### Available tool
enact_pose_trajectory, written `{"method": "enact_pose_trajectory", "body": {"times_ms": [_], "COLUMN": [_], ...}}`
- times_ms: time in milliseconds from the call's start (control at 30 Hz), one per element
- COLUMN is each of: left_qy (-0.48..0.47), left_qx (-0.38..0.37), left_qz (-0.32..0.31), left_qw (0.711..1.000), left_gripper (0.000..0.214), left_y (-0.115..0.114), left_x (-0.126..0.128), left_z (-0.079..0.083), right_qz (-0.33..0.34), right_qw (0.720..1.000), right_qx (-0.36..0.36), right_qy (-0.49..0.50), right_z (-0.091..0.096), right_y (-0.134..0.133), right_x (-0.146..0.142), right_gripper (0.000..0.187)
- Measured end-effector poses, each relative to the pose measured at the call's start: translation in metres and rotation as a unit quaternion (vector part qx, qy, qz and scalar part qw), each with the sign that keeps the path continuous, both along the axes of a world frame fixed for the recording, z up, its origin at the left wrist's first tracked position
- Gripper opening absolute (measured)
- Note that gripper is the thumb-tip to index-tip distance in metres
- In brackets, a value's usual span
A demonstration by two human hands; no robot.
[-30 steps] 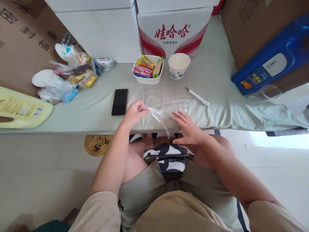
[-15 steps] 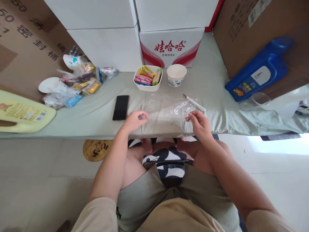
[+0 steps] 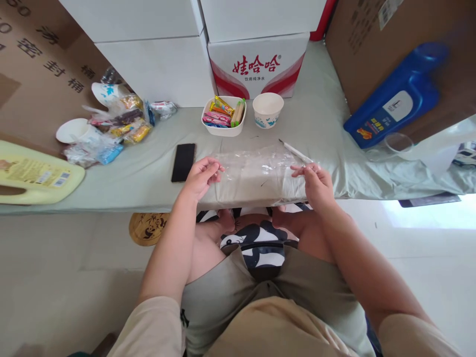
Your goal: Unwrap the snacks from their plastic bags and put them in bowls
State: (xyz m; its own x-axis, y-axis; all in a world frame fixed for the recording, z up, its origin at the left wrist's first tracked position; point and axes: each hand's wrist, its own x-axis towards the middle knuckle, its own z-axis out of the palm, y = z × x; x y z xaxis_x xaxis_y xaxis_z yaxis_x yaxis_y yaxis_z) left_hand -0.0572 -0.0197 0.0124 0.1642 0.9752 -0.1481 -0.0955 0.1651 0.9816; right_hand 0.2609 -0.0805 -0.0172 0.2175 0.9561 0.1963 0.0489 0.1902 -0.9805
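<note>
Two bare hands work at the clear plastic film (image 3: 256, 166), which lies spread on the cloth-covered table (image 3: 152, 181) near its front edge. The left hand (image 3: 201, 178) pinches narrowly at the film's left side, beside the smartphone (image 3: 183, 162); the right hand (image 3: 318, 186) has its fingers drawn in at the opposite side, but I cannot tell whether they grip. To spread it well, I would pull both corners outward evenly and gently, since thin film probably creases or clings, and mind the white pen-like tool (image 3: 295, 151) just beyond the right fingers. That tool's lower end is hidden by the right hand; transparency and glare make the film's borders and layers hard to make out.
</note>
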Motion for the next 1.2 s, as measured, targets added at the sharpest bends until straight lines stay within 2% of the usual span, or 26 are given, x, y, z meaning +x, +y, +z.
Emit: {"method": "enact_pose_trajectory", "body": {"times_ms": [67, 167, 233, 300, 367, 467, 600, 667, 733, 833, 867, 967, 1000, 1100, 1200], "left_qy": [0.015, 0.061, 0.097, 0.142, 0.180, 0.205, 0.221, 0.221, 0.218, 0.208, 0.202, 0.194, 0.197, 0.214, 0.238], "left_qx": [-0.010, -0.017, -0.018, 0.000, 0.036, 0.068, 0.063, 0.053, 0.044, 0.043, 0.047, 0.058, 0.059, 0.059, 0.058], "left_qz": [0.024, 0.066, 0.083, 0.093, 0.096, 0.086, 0.084, 0.085, 0.090, 0.101, 0.103, 0.109, 0.111, 0.109, 0.105], "left_qw": [1.000, 0.996, 0.992, 0.985, 0.978, 0.973, 0.970, 0.970, 0.971, 0.972, 0.973, 0.973, 0.972, 0.969, 0.964], "left_gripper": [0.041, 0.027, 0.022, 0.022, 0.023, 0.023, 0.023, 0.024, 0.024, 0.026, 0.027, 0.033, 0.035, 0.036, 0.028], "left_y": [0.000, 0.001, 0.001, 0.002, 0.004, 0.006, 0.008, 0.008, 0.009, 0.011, 0.012, 0.016, 0.016, 0.016, 0.016], "left_x": [0.004, 0.012, 0.018, 0.021, 0.022, 0.022, 0.025, 0.027, 0.028, 0.027, 0.026, 0.023, 0.022, 0.022, 0.022], "left_z": [-0.004, -0.011, -0.016, -0.019, -0.022, -0.027, -0.031, -0.033, -0.035, -0.038, -0.039, -0.042, -0.042, -0.043, -0.044], "right_qz": [-0.015, -0.012, 0.017, 0.063, 0.093, 0.072, 0.033, 0.064, 0.132, 0.221, 0.231, 0.197, 0.172, 0.122, 0.127], "right_qw": [1.000, 0.994, 0.985, 0.979, 0.976, 0.983, 0.998, 0.994, 0.983, 0.968, 0.965, 0.962, 0.965, 0.982, 0.985], "right_qx": [-0.015, -0.097, -0.148, -0.166, -0.159, -0.124, -0.060, -0.076, -0.109, -0.116, -0.113, -0.112, -0.103, -0.063, -0.096], "right_qy": [0.003, -0.045, -0.083, -0.099, -0.114, -0.119, -0.004, 0.046, 0.065, 0.002, -0.040, -0.155, -0.169, -0.126, -0.064], "right_z": [0.002, 0.008, 0.011, 0.012, 0.010, 0.004, -0.001, -0.002, -0.003, -0.005, -0.006, -0.007, -0.007, -0.004, -0.001], "right_y": [0.004, 0.010, 0.010, 0.007, 0.002, 0.000, 0.009, 0.013, 0.015, 0.012, 0.010, 0.007, 0.008, 0.012, 0.018], "right_x": [-0.003, -0.007, -0.007, -0.005, -0.001, 0.001, -0.005, -0.010, -0.012, -0.012, -0.011, -0.008, -0.008, -0.010, -0.015], "right_gripper": [0.042, 0.042, 0.039, 0.041, 0.041, 0.029, 0.033, 0.037, 0.044, 0.067, 0.068, 0.036, 0.031, 0.037, 0.044]}}
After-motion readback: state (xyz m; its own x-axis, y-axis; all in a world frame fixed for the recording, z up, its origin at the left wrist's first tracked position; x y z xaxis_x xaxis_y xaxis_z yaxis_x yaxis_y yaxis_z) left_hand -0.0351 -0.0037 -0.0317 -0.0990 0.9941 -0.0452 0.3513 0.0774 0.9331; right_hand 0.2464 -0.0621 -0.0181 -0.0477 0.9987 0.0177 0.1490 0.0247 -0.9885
